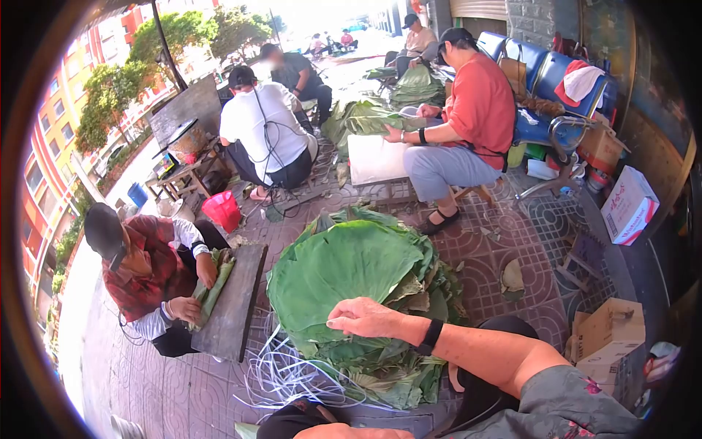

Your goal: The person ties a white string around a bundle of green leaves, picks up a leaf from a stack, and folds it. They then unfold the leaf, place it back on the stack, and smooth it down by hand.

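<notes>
My right hand point(360, 317), with a black band on its wrist, reaches in over a tall pile of large round green leaves. Its fingers are curled together above the lower part of the broad top leaf point(347, 263). Whatever may be between the fingertips is hidden. Only a strip of bare skin from my left arm shows at the bottom edge, and my left hand is out of view. White plastic strips point(292, 373) lie loose beside the pile at its lower left.
At the left, a person in a red patterned top rolls leaves on a dark board point(232, 304). Behind the pile, a person in a red shirt sits holding leaves over a pale board point(376, 159). Cardboard boxes point(610, 329) stand at the right. More seated people are farther back.
</notes>
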Motion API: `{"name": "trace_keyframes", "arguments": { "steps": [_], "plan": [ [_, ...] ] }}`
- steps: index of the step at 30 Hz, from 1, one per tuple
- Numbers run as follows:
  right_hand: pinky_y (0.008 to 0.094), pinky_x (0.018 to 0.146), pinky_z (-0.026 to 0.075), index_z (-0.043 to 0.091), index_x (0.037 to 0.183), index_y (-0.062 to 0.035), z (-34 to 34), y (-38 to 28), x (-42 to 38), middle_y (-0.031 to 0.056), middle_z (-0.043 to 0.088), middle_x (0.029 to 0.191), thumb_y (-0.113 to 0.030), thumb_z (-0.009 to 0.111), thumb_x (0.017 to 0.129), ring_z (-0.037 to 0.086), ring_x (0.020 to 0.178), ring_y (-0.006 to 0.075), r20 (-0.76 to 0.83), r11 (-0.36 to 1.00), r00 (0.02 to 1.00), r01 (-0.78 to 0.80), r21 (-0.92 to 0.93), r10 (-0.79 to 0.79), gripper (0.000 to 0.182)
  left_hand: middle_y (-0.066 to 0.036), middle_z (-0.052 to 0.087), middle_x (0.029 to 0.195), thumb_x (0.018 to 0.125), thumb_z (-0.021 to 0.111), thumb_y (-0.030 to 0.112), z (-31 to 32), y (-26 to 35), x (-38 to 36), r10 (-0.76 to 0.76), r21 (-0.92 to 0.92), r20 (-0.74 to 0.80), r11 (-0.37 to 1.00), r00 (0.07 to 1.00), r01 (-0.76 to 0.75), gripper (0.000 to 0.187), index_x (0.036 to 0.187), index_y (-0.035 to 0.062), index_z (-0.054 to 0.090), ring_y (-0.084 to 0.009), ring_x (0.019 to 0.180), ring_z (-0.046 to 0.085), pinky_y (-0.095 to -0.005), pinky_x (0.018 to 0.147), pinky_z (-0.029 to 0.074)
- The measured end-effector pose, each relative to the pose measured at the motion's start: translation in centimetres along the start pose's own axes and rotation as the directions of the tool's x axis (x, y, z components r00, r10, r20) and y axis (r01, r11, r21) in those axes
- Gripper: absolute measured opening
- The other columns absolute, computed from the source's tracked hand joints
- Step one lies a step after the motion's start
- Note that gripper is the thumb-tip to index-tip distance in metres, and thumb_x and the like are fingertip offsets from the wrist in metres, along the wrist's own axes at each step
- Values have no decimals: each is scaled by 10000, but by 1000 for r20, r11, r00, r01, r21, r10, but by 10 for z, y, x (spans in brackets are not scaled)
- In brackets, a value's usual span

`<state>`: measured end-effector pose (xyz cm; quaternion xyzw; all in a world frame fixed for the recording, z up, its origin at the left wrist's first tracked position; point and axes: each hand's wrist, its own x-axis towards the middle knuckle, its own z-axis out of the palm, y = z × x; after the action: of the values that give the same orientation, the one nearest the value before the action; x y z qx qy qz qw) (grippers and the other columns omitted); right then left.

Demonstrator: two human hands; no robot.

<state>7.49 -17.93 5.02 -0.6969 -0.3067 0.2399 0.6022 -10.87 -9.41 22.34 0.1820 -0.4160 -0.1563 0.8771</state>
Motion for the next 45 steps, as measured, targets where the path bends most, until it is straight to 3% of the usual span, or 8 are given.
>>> {"name": "trace_keyframes", "arguments": {
  "steps": [3,6,8,11,21,28,34,45],
  "plan": [
    [318,623,507,656,977,23,-1,0,0,89,676,788,-340,636,922,649,673,165,-6,1000,1000,16,-23,-16,368,-302,572,1099,861,725,449,-2,-3,3,13,-9,20,1000,1000,-13,647,1225,-29,484,-401,1056,565,-462,920,481],
    [305,671,512,652,1030,20,-3,-2,0,80,682,842,-295,624,935,649,730,153,24,998,1000,-11,-65,13,330,-297,581,1100,862,725,444,-28,-45,33,408,-164,291,912,865,-375,634,1217,-28,493,-400,1045,577,-464,913,487],
    [311,674,511,651,1026,23,-3,-1,0,86,683,839,-286,623,933,650,727,160,23,996,1000,7,-87,-5,323,-293,590,1093,862,724,442,-27,-46,39,421,-146,289,907,860,-395,627,1211,-28,498,-399,1039,584,-465,907,492],
    [338,633,502,654,962,29,0,2,0,114,681,773,-306,632,915,652,661,190,-14,994,997,68,-89,-70,340,-288,602,1077,862,722,445,0,-11,12,80,36,14,996,997,-80,623,1203,-29,503,-395,1035,589,-466,896,501],
    [335,631,507,656,964,24,-1,-7,-1,102,667,749,-293,632,919,647,672,177,-16,997,1000,18,-74,-19,320,-336,511,1219,872,571,624,-10,-22,18,186,22,3,982,983,-186,818,1333,-20,366,-416,1155,529,-495,970,454],
    [308,682,514,640,1052,23,0,-1,-1,86,680,813,-249,628,937,648,733,147,21,993,999,-47,-109,49,296,-465,258,1426,846,266,847,31,-26,22,85,-215,-405,959,910,-186,1166,1516,-76,21,-453,1359,380,-428,1121,310],
    [295,690,517,638,1067,19,1,-8,1,79,690,857,-249,620,950,655,761,139,42,991,993,-107,-81,111,294,-385,414,1390,767,197,923,39,-14,17,-26,-329,-361,939,932,-101,1257,1500,-97,150,-325,1283,508,-378,1044,400],
    [284,725,533,620,1105,2,3,-13,4,74,681,954,-267,613,957,655,827,139,53,980,979,-197,-13,197,308,-205,461,1446,776,294,898,59,-14,8,-197,-782,-182,623,963,-20,1172,1531,4,220,-248,1346,433,-405,1116,285]
  ]
}}
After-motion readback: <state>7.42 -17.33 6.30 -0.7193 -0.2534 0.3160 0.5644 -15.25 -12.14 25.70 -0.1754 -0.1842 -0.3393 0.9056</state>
